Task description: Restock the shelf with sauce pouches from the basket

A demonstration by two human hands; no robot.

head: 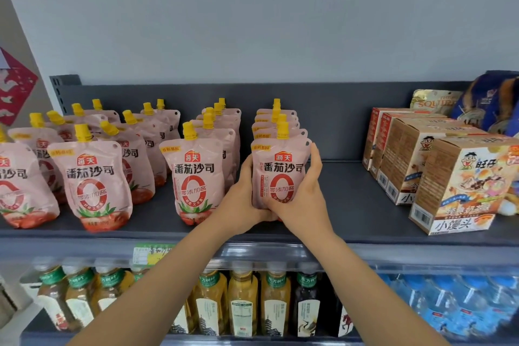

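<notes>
Pink sauce pouches with yellow caps stand in several rows on the dark grey shelf (345, 205). The front pouch (280, 168) of the rightmost row stands upright, held from both sides. My left hand (244, 199) grips its left edge and bottom. My right hand (303, 202) wraps its right edge, fingers reaching up the side. Behind it stand several more pouches (276, 123) in the same row. Another row (196, 177) stands just left of my hands, and more pouches (90, 182) fill the shelf's left part. The basket is out of sight.
Brown snack boxes (455, 185) stand in a row on the shelf's right, with snack bags (488, 104) behind them. Bare shelf lies between my right hand and the boxes. Tea bottles (244, 300) and water bottles (460, 306) fill the shelf below.
</notes>
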